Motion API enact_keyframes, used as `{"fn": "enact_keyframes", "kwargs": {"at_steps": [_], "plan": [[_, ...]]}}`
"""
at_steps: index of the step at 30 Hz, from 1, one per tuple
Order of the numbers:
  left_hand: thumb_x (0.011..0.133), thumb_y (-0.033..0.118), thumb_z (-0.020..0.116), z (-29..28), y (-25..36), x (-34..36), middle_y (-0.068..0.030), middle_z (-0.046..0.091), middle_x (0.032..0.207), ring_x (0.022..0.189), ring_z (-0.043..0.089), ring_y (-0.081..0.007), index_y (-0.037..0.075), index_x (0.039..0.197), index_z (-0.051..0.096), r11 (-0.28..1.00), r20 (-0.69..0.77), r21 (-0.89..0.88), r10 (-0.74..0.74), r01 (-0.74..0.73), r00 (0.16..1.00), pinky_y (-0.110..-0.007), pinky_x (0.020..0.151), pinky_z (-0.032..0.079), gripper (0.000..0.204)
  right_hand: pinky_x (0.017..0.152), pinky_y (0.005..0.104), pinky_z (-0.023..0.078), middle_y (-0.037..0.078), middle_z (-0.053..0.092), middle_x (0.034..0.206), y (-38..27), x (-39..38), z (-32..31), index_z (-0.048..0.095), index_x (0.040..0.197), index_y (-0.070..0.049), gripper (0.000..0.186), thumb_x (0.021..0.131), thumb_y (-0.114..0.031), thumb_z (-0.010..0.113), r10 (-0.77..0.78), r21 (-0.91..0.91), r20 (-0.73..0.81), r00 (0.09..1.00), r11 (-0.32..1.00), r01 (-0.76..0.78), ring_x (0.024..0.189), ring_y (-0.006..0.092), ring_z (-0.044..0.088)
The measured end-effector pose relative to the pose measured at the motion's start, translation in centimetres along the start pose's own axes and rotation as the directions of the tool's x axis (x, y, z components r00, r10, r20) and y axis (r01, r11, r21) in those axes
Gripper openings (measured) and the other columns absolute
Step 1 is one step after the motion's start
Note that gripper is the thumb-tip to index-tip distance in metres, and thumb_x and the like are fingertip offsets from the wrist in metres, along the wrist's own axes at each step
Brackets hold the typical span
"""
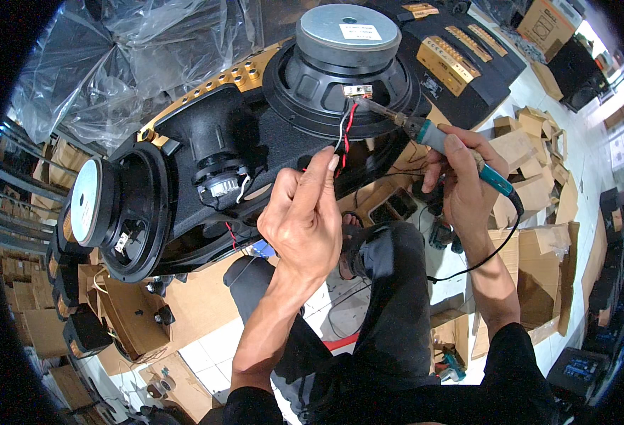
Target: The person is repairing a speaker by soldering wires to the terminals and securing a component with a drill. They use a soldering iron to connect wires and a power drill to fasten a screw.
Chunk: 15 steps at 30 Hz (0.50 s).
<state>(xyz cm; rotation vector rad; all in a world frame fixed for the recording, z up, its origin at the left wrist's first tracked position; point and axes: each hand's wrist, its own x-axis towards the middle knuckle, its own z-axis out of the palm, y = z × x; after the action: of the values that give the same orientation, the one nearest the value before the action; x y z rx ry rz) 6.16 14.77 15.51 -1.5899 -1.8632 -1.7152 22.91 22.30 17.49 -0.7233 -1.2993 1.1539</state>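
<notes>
A large speaker driver (pixel 347 42) lies face down on a black carpeted speaker cabinet (pixel 199 195), its silver magnet upward. My left hand (pixel 301 216) pinches a bundle of red, black and white wires (pixel 345 134) just below the driver's terminal (pixel 358 91). My right hand (pixel 468 170) is closed round the teal and grey handle of a soldering iron (pixel 432 134). The iron's tip reaches the terminal's lower edge, where the wires end; whether it touches I cannot tell. A black horn driver (pixel 220 152) and a second speaker driver (pixel 117 209) rest on the cabinet further left.
Clear plastic sheeting (pixel 142 64) covers things at the back left. Gold-trimmed black panels (pixel 461 60) lie at the back right. Cardboard pieces (pixel 535 152) and an open carton (pixel 539 273) stand on the right. The iron's black cord (pixel 492 255) loops below my right hand. Another carton (pixel 135 315) sits lower left.
</notes>
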Motion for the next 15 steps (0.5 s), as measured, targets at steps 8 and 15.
{"fn": "enact_keyframes", "kwargs": {"at_steps": [8, 15], "plan": [[0.077, -0.005, 0.068, 0.19, -0.04, -0.20, -0.0036, 0.040, 0.056, 0.050, 0.035, -0.0097, 0.002, 0.099, 0.070, 1.000, -0.003, 0.024, 0.018, -0.018, 1.000, -0.025, 0.045, 0.029, 0.023, 0.047, 0.0250, 0.048, 0.014, 0.063, 0.071, 0.16, -0.16, 0.02, 0.059, 0.100, 0.009, 0.022, 0.090, -0.010, 0.056, -0.050, -0.027, 0.015, 0.999, 0.998, 0.050, 0.051, 0.0146, 0.059], [0.077, -0.005, 0.068, 0.14, -0.11, -0.33, -0.0034, 0.041, 0.057, 0.050, 0.036, -0.0097, 0.002, 0.101, 0.069, 0.999, -0.006, 0.024, 0.035, -0.035, 0.999, -0.025, 0.045, 0.030, 0.024, 0.047, 0.0251, 0.048, 0.014, 0.062, 0.071, 0.16, -0.17, 0.08, 0.059, 0.100, 0.010, 0.023, 0.090, -0.010, 0.056, -0.047, -0.019, 0.011, 0.999, 0.999, 0.047, 0.050, 0.0149, 0.059]]}}
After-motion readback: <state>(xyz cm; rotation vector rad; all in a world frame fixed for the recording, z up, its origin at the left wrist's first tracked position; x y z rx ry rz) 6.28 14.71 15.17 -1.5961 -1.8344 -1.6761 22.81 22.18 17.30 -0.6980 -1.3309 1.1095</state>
